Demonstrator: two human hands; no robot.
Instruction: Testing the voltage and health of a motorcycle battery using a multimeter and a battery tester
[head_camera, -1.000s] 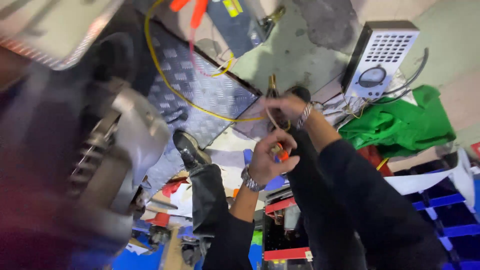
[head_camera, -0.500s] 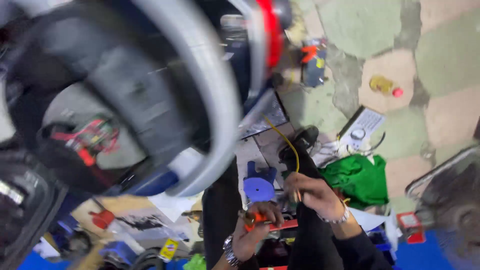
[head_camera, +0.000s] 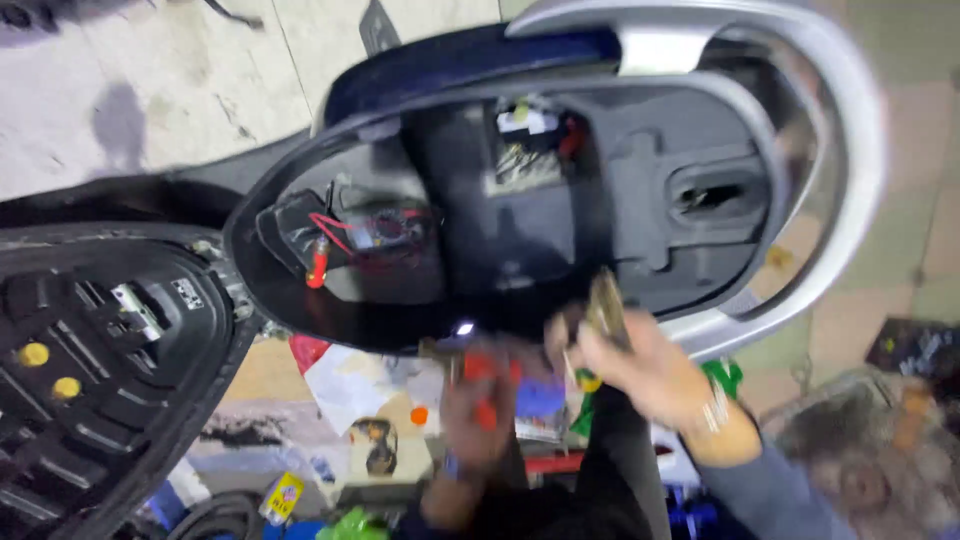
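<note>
Orange-handled tool (head_camera: 483, 385) is sitting in the left hand (head_camera: 478, 420), grip closed around it, while the right hand (head_camera: 640, 365) is pinching a slim brassy metal piece (head_camera: 606, 305). Both hands have come up from floor level and are now hovering right under the scooter's open black plastic under-seat compartment (head_camera: 560, 200), so looks like work is shifting there.

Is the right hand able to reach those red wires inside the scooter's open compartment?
Probably yes: the right hand hovers at the compartment's rim, and nothing covers the red wires. It already grips a blurred tool, though.

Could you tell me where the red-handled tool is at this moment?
In the head view, the red-handled tool sits low and centre in the left hand, just below the rim of the open scooter compartment and left of the right hand.
</note>
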